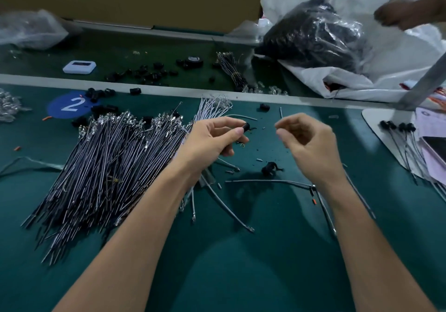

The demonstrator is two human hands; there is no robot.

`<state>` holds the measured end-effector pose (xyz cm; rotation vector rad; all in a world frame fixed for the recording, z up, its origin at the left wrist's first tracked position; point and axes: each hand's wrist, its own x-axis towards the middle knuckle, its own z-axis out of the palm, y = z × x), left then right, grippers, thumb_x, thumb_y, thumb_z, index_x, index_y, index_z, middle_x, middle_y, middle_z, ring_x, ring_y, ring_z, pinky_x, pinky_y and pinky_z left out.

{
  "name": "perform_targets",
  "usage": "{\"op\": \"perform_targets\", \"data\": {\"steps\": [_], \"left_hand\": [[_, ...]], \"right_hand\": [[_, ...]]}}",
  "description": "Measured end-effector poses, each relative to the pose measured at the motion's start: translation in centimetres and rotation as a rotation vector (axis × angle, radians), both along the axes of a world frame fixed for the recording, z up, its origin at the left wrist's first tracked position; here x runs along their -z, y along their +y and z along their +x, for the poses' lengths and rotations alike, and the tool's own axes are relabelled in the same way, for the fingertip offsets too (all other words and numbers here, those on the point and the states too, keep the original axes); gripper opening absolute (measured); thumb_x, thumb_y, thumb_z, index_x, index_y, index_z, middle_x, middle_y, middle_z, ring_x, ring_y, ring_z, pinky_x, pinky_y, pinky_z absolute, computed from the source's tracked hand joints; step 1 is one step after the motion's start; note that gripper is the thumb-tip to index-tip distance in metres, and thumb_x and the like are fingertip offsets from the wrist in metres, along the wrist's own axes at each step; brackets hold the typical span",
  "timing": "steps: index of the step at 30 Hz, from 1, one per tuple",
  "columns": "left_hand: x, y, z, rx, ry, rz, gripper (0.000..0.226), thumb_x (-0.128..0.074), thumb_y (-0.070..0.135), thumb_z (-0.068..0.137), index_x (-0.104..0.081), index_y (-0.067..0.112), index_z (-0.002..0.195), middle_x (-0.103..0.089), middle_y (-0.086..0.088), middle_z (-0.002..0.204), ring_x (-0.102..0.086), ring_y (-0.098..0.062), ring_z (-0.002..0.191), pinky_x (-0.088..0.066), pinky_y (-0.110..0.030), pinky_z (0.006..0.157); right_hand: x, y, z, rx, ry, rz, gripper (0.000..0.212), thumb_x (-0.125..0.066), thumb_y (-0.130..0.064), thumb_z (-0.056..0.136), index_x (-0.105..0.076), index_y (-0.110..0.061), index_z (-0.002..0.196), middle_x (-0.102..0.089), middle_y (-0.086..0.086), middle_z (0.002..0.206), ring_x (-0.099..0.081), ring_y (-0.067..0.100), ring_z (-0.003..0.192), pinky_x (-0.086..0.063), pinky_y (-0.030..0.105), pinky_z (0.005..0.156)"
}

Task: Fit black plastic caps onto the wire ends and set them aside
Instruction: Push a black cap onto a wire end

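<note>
— Status on the cap?

— Left hand (212,140) has one black cap (246,127) pinched between thumb and forefinger, lifted off the green mat (241,263) and held out at the fingertips toward the right hand (306,142). I judge that leaves its end free for a wire.

— And the right?

— Just across from the cap, fingers curled in, thumb and forefinger tips nearly meeting. I see nothing between them (a thin wire could be lost in the blur).

— Where would I get a wire?

— The wire pile (108,167) fans out on the outer side of the left hand, ends toward the fingers, so it's a short reach. The capped wires (398,128) lie on a white tray (371,118) outboard of the right hand, probably to keep finished pieces away from the raw pile.
</note>
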<state>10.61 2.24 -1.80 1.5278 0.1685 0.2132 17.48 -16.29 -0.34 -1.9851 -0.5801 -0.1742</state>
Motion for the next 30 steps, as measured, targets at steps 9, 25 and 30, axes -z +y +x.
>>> {"op": "perform_targets", "data": {"steps": [9, 25, 30], "left_hand": [[0.2, -0.6, 0.0, 0.077, -0.037, 0.124, 0.014, -0.065, 0.006, 0.091, -0.073, 0.010, 0.101, -0.073, -0.004, 0.076, -0.047, -0.007, 0.052, -0.042, -0.014, 0.052], [1.0, -1.1, 0.5, 0.057, -0.080, 0.101, 0.010, -0.065, 0.006, 0.091, -0.072, 0.010, 0.095, -0.071, 0.000, 0.069, -0.060, -0.011, 0.053, -0.050, -0.020, 0.053], [1.1, -1.1, 0.5, 0.057, -0.075, 0.110, 0.010, -0.066, 0.006, 0.090, -0.073, 0.011, 0.094, -0.070, -0.002, 0.068, -0.060, -0.012, 0.053, -0.050, -0.020, 0.053]], "right_hand": [[0.8, 1.2, -0.5, -0.210, 0.042, 0.065, 0.022, -0.070, -0.003, 0.085, -0.070, -0.026, 0.085, -0.072, -0.007, 0.081, -0.067, 0.015, 0.078, -0.055, 0.036, 0.078], [0.8, 1.2, -0.7, -0.122, 0.020, 0.069, 0.018, -0.078, -0.005, 0.078, -0.075, -0.022, 0.084, -0.074, -0.007, 0.076, -0.070, 0.012, 0.071, -0.057, 0.027, 0.071], [0.8, 1.1, -0.5, -0.124, 0.039, 0.061, 0.019, -0.080, -0.004, 0.076, -0.076, -0.019, 0.086, -0.075, -0.006, 0.076, -0.070, 0.008, 0.069, -0.057, 0.025, 0.070]]}}
